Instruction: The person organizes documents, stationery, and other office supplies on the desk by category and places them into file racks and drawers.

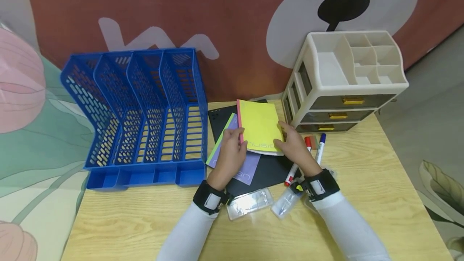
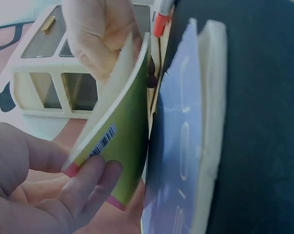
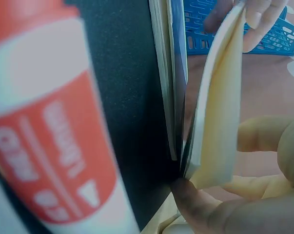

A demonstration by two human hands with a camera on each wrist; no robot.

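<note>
A yellow notebook [image 1: 259, 124] with a pink spine is held up between both hands. My left hand [image 1: 232, 152] pinches its spine edge; in the left wrist view, fingers [image 2: 83, 190] lie on the back cover beside a barcode. My right hand [image 1: 295, 146] grips the opposite edge, thumb on the front; in the right wrist view the page edges [image 3: 217, 97] bow slightly apart. Beneath it a purple notebook [image 1: 248, 168] with a green spine lies tilted on a black flat folder or board [image 1: 268, 172], partly hidden by the yellow one.
A blue perforated file rack [image 1: 145, 172] stands left, a white drawer organizer [image 1: 315, 79] at back right. Near my right wrist lie a red marker [image 1: 291, 175], a blue-capped marker [image 1: 320, 148] and a clear container [image 1: 286, 202]. A clear flat case [image 1: 250, 204] sits by the front.
</note>
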